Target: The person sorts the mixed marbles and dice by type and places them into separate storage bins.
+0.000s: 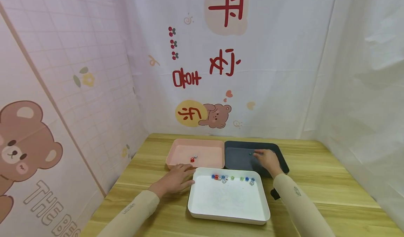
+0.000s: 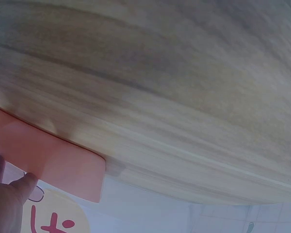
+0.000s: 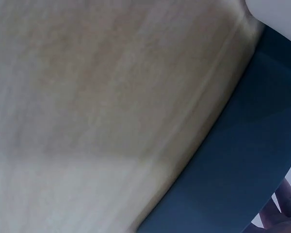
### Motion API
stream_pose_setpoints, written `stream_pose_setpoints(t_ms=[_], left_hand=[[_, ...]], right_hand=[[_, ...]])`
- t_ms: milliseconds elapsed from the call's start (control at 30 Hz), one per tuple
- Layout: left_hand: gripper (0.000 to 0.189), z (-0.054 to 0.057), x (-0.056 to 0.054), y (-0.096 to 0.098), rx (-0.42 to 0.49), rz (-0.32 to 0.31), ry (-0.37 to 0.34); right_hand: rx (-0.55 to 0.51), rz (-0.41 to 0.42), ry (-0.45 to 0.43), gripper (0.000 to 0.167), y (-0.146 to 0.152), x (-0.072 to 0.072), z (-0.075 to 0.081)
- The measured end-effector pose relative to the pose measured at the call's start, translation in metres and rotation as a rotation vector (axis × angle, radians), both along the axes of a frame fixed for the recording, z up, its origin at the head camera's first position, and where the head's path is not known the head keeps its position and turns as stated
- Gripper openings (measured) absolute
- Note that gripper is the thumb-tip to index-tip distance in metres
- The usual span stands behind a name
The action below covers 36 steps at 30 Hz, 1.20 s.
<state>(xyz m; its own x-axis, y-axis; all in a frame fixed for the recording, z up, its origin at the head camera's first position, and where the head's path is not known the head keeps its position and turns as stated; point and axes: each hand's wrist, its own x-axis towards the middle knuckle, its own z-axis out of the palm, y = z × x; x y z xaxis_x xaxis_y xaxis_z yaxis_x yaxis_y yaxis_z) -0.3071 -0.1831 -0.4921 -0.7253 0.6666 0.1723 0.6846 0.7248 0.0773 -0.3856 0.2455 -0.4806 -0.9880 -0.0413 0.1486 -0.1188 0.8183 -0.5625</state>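
My left hand (image 1: 175, 179) lies at the corner where the pink tray (image 1: 202, 142) and the white tray (image 1: 228, 220) meet. Its fingers are spread loosely, with fingertips at the rims and nothing held. Over the dark blue tray (image 1: 230, 159) reaches my right hand (image 1: 267, 159). A small green bead (image 1: 250, 153) shows just beyond its fingertips, seemingly apart from them. Along the far side of the white tray are a red die (image 1: 216, 177), several white dice (image 1: 224, 180), blue beads (image 1: 247, 179) and light green beads (image 1: 241, 178). The pink tray holds a red die (image 1: 192, 159) and a whitish die (image 1: 195, 156).
All three trays stand close together on a wood-grain table (image 1: 315, 180). A small black object (image 1: 275, 194) sits beside the white tray, under the right forearm. Printed cloth (image 1: 268, 72) hangs behind and at both sides.
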Motion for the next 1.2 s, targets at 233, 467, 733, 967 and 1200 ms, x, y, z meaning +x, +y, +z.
stream_pose_setpoints(t_ms=[233, 467, 733, 967, 1200], left_hand=[[0.056, 0.001, 0.000, 0.002, -0.002, 0.002, 0.000], [0.056, 0.004, 0.001, 0.001, -0.008, 0.009, -0.021], [0.056, 0.005, 0.002, 0.000, -0.009, 0.010, -0.007], [0.055, 0.001, 0.000, 0.000, 0.010, 0.006, -0.010], [0.055, 0.001, -0.001, 0.001, 0.014, 0.004, -0.015]], right_hand=[[-0.005, -0.018, 0.001, 0.037, 0.004, 0.003, 0.003], [-0.008, -0.018, 0.007, 0.036, 0.008, 0.006, 0.003], [-0.024, -0.011, 0.002, 0.037, 0.010, 0.010, 0.003], [-0.039, 0.000, 0.010, 0.035, 0.006, 0.009, 0.001], [-0.056, 0.022, -0.010, 0.035, -0.002, 0.010, 0.001]])
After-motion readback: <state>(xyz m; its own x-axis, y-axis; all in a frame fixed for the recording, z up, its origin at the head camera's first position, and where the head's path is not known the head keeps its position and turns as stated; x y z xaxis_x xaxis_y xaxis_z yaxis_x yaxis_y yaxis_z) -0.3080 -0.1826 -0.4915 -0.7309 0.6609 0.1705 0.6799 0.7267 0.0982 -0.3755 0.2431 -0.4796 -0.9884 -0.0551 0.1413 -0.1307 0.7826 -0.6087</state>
